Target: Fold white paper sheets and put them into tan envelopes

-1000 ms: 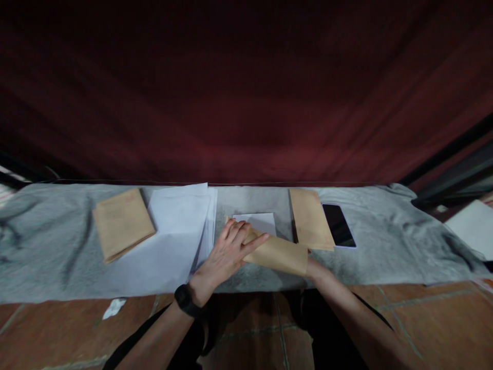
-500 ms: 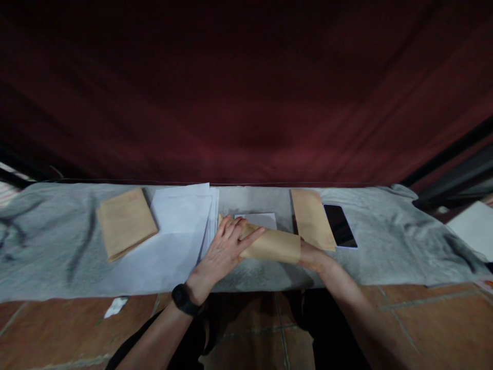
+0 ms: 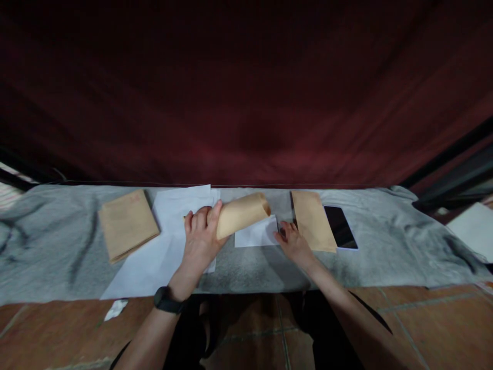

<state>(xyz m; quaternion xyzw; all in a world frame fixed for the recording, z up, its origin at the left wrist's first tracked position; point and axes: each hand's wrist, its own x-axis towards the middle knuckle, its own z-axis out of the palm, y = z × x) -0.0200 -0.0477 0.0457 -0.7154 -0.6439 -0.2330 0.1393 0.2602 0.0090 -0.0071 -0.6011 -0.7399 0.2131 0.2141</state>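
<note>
My left hand (image 3: pixel 201 234), with a dark band on its wrist, is closed around a brown paper envelope (image 3: pixel 242 211). The envelope is bowed into a tube, its open end toward the right, and is held above the cloth. Under and to the right of it lies a folded white sheet (image 3: pixel 256 234). My right hand (image 3: pixel 293 241) is at the right edge of that sheet, thumb and fingers apart; whether a fingertip touches the paper is hard to see. Just right of this hand rests a flat stack of brown envelopes (image 3: pixel 314 221).
A grey cloth (image 3: pixel 389 241) covers the long narrow surface. On the left are square brown envelopes (image 3: pixel 129 226) and large white sheets (image 3: pixel 165 252). A phone (image 3: pixel 341 227) lies at right. Behind hangs a dark red curtain (image 3: pixel 246 128). A white scrap (image 3: pixel 115 309) is on the tiled floor.
My right hand has come out of the envelope and down to the white sheet's edge. My left hand has carried the envelope left and tilted its open end away from me, uncovering the sheet.
</note>
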